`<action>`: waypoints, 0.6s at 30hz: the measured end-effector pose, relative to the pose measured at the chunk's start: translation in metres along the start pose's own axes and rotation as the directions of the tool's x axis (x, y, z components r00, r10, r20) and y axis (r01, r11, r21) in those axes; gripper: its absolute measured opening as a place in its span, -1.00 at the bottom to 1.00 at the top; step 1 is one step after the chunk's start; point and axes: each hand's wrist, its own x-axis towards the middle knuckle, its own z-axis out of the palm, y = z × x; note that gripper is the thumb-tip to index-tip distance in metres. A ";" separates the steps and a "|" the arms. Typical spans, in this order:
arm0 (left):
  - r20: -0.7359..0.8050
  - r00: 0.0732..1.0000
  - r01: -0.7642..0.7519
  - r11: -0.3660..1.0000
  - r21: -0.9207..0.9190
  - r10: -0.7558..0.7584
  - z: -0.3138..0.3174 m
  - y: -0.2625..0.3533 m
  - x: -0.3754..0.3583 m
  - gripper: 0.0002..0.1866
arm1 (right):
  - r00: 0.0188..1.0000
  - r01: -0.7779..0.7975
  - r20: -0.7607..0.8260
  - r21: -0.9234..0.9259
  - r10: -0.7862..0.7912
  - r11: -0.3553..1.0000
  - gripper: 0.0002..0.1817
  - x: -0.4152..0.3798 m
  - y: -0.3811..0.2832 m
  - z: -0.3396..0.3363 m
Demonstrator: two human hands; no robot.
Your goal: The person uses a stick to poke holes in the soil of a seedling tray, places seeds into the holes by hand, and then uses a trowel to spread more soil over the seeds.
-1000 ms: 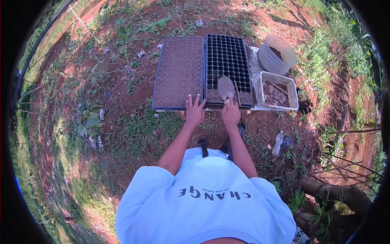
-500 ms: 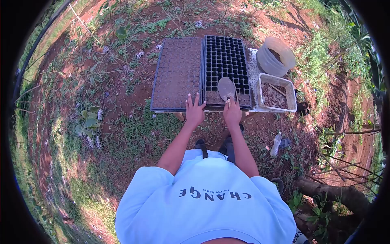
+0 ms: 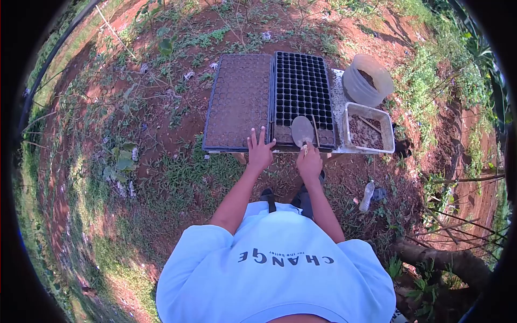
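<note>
Left seedling tray (image 3: 239,102): all cells filled with brown soil, surface level. Right seedling tray (image 3: 302,94): black plastic, most cells empty; only near row holds soil. Judged early in second tray.

Right hand (image 3: 309,161) closed round handle of trowel (image 3: 302,131); rounded metal blade, soil-dusted, lies over near cells of right tray. Left hand (image 3: 260,149) open, fingers spread, flat on near edge between trays.

Rectangular translucent tub (image 3: 369,128), far right, holds coarse soil mix. Round plastic bucket (image 3: 367,79) beyond it. Plastic bottle (image 3: 368,195) on ground.

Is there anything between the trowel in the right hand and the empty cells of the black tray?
Nothing visible blocks it. The right hand holds the trowel with its blade already over the black tray, whose empty cells lie open just beyond it.
</note>
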 end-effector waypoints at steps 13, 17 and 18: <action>0.030 0.999 0.028 0.999 -0.044 -0.027 -0.004 0.001 0.003 -0.58 | 0.991 0.038 0.133 -0.095 -0.025 0.995 -0.52 -0.015 0.001 0.001; 0.043 0.998 0.046 0.998 -0.032 -0.045 -0.004 -0.001 0.004 -0.60 | 0.977 0.101 0.198 -0.085 -0.083 0.991 -0.53 -0.027 -0.012 0.008; 0.045 0.997 0.066 0.997 -0.044 -0.064 -0.005 -0.002 0.003 -0.60 | 0.975 0.134 0.189 -0.086 -0.116 0.987 -0.54 -0.021 -0.014 0.012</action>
